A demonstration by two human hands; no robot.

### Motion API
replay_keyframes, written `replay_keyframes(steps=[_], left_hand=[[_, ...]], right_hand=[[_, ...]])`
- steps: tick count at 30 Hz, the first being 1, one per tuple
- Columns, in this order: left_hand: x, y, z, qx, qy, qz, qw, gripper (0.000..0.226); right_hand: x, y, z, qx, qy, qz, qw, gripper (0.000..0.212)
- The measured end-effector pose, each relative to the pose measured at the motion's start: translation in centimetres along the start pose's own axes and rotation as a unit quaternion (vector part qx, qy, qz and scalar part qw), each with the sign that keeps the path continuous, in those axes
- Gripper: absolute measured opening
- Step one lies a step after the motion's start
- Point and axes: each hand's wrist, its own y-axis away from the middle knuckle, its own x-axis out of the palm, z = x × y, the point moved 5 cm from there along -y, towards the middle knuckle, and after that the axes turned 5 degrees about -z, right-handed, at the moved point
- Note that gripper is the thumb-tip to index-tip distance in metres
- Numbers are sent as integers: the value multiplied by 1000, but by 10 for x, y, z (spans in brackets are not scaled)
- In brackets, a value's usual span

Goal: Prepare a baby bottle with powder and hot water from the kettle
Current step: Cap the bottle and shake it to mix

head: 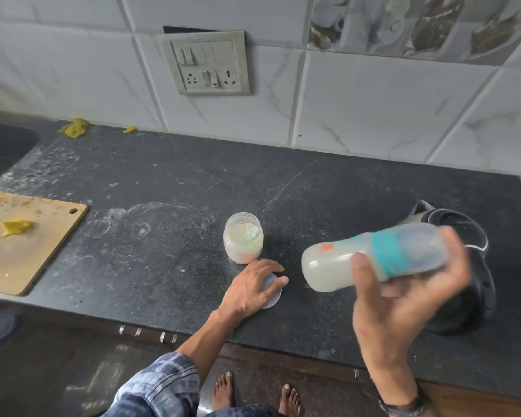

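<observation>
Milky baby bottle [358, 260] lay sideways in the right hand [403, 299], fingers wrapped round its body, above the worktop's [163, 191] front edge, before the black kettle [469, 266]. Blurred, likely mid-shake. Left hand [253, 284] rested flat, fingers relaxed, on the lid [272, 296] beside the open powder jar [243, 237]. Advice: keep the teal collar [387, 251] tight, grip firm, swing clear of the jar.
</observation>
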Motion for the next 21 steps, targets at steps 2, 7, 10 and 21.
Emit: replay_keyframes(steps=[2, 7, 10, 21], left_hand=[[-1, 0, -1, -3, -5, -4, 1000, 49], [-2, 2, -3, 8, -2, 2, 1000, 64], [-2, 1, -2, 1, -5, -5, 1000, 48], [-1, 0, 1, -5, -7, -12, 1000, 43]], right_hand=[[-2, -4, 4, -49, 1, -15, 999, 81], [13, 3, -19, 107, 5, 93, 990, 79], [1, -4, -9, 31, -27, 0, 999, 76], [-3, -1, -28, 43, -10, -34, 998, 77]])
